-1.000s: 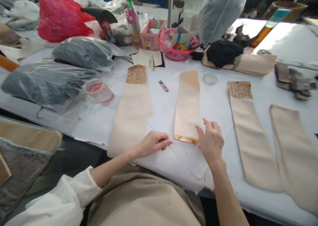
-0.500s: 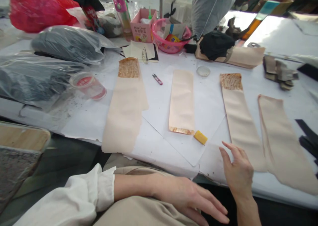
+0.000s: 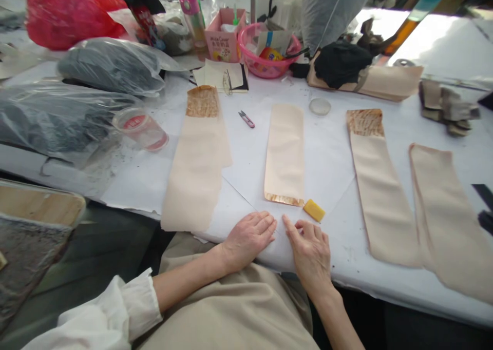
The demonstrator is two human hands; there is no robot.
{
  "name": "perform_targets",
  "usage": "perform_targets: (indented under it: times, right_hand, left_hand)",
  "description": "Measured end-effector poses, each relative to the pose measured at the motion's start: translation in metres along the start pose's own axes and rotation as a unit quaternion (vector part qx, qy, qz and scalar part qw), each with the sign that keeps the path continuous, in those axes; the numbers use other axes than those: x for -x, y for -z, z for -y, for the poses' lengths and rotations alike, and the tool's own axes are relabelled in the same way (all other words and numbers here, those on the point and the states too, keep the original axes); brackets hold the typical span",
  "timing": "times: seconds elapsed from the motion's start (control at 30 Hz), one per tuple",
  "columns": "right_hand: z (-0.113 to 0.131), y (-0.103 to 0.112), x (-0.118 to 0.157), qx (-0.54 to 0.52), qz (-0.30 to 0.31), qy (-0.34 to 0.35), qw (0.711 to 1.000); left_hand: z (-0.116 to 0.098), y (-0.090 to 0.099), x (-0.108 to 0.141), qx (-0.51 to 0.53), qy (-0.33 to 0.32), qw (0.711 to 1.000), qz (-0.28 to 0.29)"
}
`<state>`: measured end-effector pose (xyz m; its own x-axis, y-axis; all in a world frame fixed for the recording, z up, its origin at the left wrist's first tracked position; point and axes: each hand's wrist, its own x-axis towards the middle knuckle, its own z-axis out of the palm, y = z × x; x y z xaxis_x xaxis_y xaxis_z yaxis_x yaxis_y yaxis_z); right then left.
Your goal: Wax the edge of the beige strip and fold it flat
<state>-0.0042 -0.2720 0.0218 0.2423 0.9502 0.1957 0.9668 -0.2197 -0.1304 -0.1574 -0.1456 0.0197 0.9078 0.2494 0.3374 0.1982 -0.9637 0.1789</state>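
My left hand lies palm down on the front edge of the white-covered table, fingers stretched out and holding nothing. Just right of it, my right hand rests on the tabletop, one finger extended and the others loosely bent, with nothing seen in its grasp. Beyond both hands lies a beige strip with a shiny brown band along its near end. A small yellow block sits by that strip's near right corner, close above my right hand. Pink-handled thread snips lie to the strip's upper left.
More beige strips lie at left and right, both brown at the far end, beside a folded beige piece. A clear plastic cup, bagged dark material, a pink basket and a round clear lid stand around.
My left hand has moved up and left from above my lap onto the table edge. My right hand has shifted left, close to it. The view has moved slightly.
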Motion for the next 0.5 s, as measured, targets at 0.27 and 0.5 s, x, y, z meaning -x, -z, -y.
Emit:
perform_targets:
  times: [0.27, 0.5]
  right_hand:
    - [-0.003, 0.013, 0.011, 0.003, 0.023, 0.024, 0.999]
    - [0.007, 0.008, 0.006, 0.035, 0.02, -0.006, 0.999]
  left_hand:
    - [0.002, 0.001, -0.001, 0.016, -0.004, 1.0, -0.018]
    - [0.003, -0.001, 0.001, 0.034, 0.003, 0.999, -0.01]
